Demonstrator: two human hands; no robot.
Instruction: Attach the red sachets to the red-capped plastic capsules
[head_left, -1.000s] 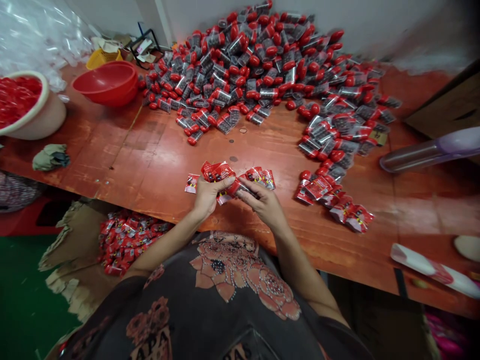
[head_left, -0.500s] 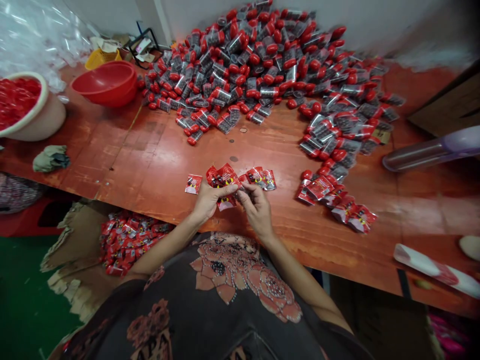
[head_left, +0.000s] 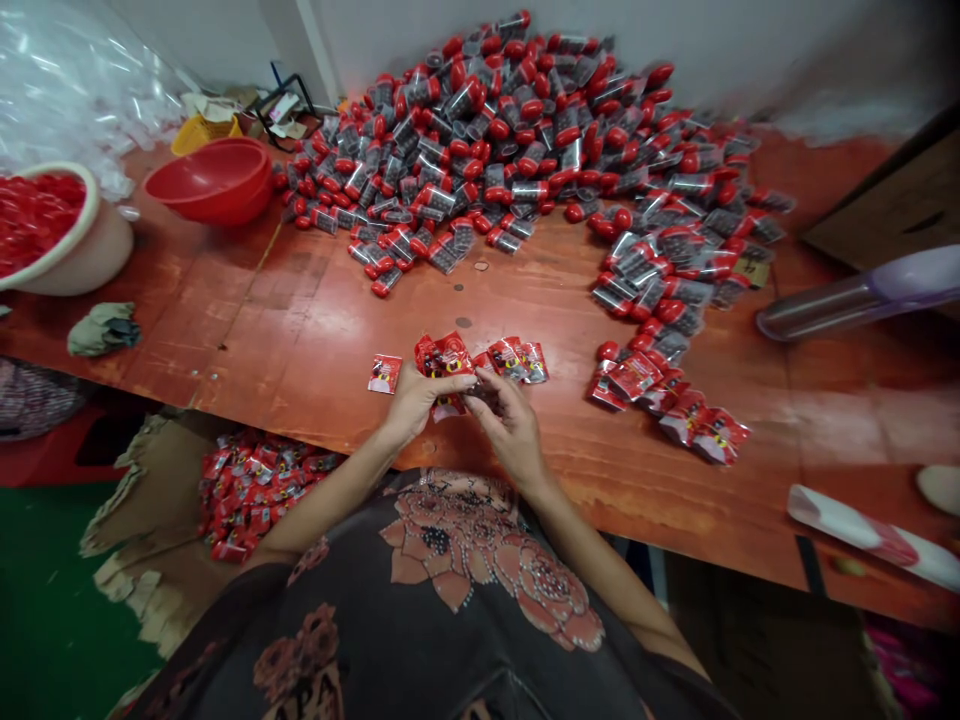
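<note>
Near the table's front edge, my left hand (head_left: 414,402) is closed on a few small red printed packets (head_left: 452,352), thumb across the top. My right hand (head_left: 510,420) is right beside it, thumb and fingers pinched together at the left thumb tip. A small dark thing shows between the right fingers, mostly hidden, so I cannot make out what it is. One loose packet (head_left: 385,373) lies left of my hands. Several more packets (head_left: 517,358) lie just beyond my right hand.
A big heap of clear tubes with red caps (head_left: 487,150) fills the table's back. More packets (head_left: 667,395) lie at right, near a clear cylinder (head_left: 825,300). At left are a red bowl (head_left: 214,185) and a white tub (head_left: 90,245). Below is a torn carton (head_left: 142,500) of packets.
The right fingers have shifted slightly at the left thumb, and a dark thing now shows between them. The left hand keeps its hold on the packets. The camera view has moved a little.
</note>
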